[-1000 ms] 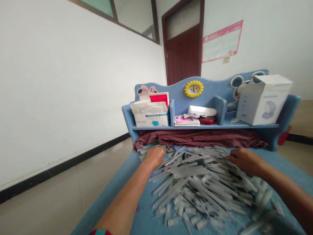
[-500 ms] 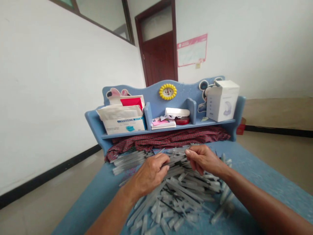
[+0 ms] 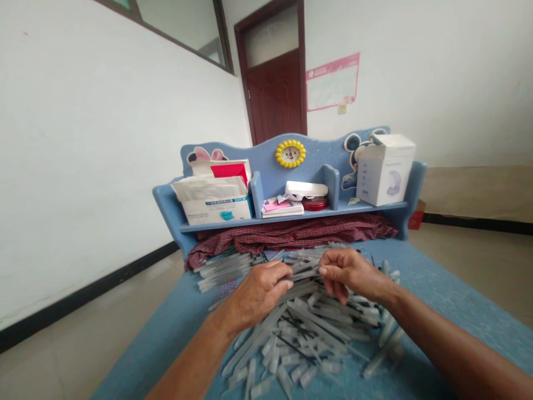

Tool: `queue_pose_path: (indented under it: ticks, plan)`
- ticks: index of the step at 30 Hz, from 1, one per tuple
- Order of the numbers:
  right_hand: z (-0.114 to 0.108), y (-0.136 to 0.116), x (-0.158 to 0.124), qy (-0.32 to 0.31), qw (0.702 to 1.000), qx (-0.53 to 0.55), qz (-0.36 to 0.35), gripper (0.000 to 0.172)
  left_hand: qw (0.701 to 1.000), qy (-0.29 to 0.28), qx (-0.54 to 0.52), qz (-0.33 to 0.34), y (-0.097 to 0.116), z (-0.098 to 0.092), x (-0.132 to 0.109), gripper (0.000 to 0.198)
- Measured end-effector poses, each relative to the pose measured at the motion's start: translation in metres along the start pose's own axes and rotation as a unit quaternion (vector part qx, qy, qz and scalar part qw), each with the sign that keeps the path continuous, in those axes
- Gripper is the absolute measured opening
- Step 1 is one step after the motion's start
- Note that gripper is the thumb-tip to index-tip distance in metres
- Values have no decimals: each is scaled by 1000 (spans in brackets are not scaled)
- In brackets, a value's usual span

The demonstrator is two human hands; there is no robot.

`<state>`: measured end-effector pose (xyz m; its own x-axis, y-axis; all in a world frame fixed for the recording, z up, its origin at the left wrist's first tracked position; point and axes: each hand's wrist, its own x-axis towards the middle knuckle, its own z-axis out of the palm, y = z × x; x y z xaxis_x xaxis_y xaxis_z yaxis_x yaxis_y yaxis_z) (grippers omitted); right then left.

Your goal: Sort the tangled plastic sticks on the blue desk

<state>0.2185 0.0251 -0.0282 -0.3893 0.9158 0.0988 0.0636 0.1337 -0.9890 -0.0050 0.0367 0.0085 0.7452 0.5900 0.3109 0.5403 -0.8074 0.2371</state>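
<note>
Over a heap of translucent plastic tubes and caps (image 3: 316, 322) with thin dark rods among them, both hands are closed in pinches. My left hand (image 3: 264, 286) grips the near end of a slim translucent tube (image 3: 305, 274). At the tube's other end, the fingertips of my right hand (image 3: 350, 272) pinch it; the exact contact is partly hidden by the fingers. A neater bundle of similar tubes (image 3: 225, 269) lies left of the heap, beyond my left wrist.
The blue table (image 3: 449, 294) has a raised shelf (image 3: 250, 224) at the back, bearing a mask box (image 3: 216, 208), papers (image 3: 283, 210), a round red tin (image 3: 315, 204) and a white carton (image 3: 385, 172). Checked red cloth (image 3: 291, 235) is bunched beneath the shelf.
My right hand has dipped slightly, its thumb turning down to meet the tube's end. My left hand keeps its pinch. The whole view has shifted a little.
</note>
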Motion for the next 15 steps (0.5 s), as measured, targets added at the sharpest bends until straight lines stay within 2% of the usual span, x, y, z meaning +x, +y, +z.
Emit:
queue_pose_path:
  ticks: [6, 9, 12, 15]
  plan:
    - [-2, 0, 1, 7, 1000, -7, -4, 33, 1000, -15, -8, -6, -3, 1, 0, 15]
    - [0, -1, 1, 23, 997, -73, -1, 31, 1000, -13, -14, -11, -2, 2, 0, 15]
    - [2, -2, 0, 25, 992, -122, 11, 39, 1000, -16, -15, -16, -2, 2, 1, 16]
    - [3, -1, 0, 20, 995, -96, 15, 36, 999, -24, -13, -20, -2, 3, 1, 16]
